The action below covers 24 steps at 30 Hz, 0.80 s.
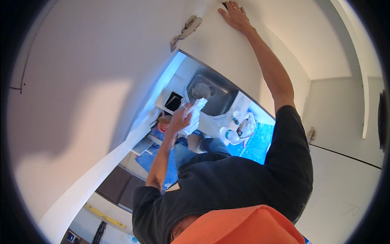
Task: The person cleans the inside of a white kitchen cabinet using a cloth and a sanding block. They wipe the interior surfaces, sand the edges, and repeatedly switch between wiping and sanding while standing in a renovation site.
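My left hand (180, 118) is closed around a crumpled white cloth or paper towel (193, 119), held low in front of me near the sink. I cannot tell which of the two it is. Up at the top, my right hand (236, 17) lies flat on a white cabinet panel (227, 49), fingers stretched out. A small dark spot or piece (224, 5) shows beside its fingertips; its kind is unclear. To the left of that hand, a metal cabinet hinge (187, 30) is fixed between the panel and a large white door (81, 73).
Below is a dark metal sink (223, 87) with a greyish crumpled lump (201, 91) in it. A flat black object (174, 101) lies beside it. Right of my legs are a clear plastic container (232, 136), a plastic bag (247, 125) and blue sheeting (260, 140). A yellow level (105, 215) is at lower left.
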Each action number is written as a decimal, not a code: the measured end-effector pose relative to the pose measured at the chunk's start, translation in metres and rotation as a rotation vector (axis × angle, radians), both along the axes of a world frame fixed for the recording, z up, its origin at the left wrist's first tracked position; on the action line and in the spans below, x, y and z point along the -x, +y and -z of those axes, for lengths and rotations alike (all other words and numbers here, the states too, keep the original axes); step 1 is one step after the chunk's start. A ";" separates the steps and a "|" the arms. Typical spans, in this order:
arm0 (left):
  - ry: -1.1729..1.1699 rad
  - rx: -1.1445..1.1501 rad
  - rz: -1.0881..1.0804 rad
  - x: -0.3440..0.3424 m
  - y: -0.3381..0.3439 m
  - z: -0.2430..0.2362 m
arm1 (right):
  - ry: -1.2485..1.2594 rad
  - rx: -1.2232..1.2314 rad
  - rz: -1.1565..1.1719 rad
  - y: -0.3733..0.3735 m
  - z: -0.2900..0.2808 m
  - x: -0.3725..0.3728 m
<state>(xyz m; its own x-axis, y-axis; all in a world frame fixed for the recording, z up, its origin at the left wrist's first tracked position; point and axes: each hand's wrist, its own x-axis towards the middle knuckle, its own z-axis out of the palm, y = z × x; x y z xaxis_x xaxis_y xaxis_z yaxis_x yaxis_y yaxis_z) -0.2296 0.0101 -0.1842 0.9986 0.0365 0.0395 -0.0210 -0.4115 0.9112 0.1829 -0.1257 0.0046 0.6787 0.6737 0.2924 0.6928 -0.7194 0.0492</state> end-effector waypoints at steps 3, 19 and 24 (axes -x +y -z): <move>-0.014 0.065 -0.095 -0.005 0.001 -0.001 | -0.084 0.020 -0.125 -0.001 0.004 -0.002; -0.011 0.040 0.008 -0.019 -0.017 -0.008 | 0.196 0.046 0.053 -0.066 -0.035 0.006; 0.082 0.063 -0.126 0.028 0.006 0.019 | 0.138 -0.056 0.523 -0.238 -0.030 0.070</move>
